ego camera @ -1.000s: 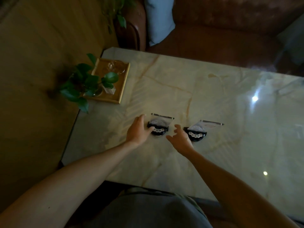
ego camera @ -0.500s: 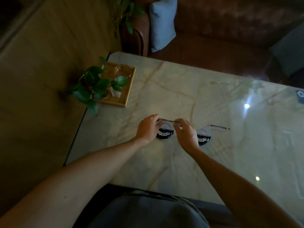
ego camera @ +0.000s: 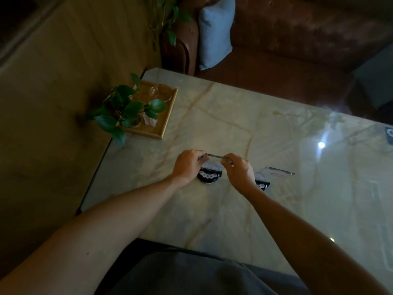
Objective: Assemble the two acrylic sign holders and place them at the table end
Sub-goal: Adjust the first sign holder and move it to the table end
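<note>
Hands [ego camera: 214,169] gripping acrylic panel [ego camera: 213,156], second holder [ego camera: 274,174] beside; tray [ego camera: 168,116] probably clear

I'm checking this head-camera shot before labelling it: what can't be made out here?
- Whether the left sign holder's panel sits in its black base: the left hand and right hand cover both ends.
- Right sign holder's base: mostly behind the right hand.
- Print on both bases: too small and dim.
- Dark object: cut off by the right edge.
- Glass items in the wooden tray: hidden by plant leaves.

One head-worn view — looking steeply down, close over the marble table [ego camera: 223,116].
</note>
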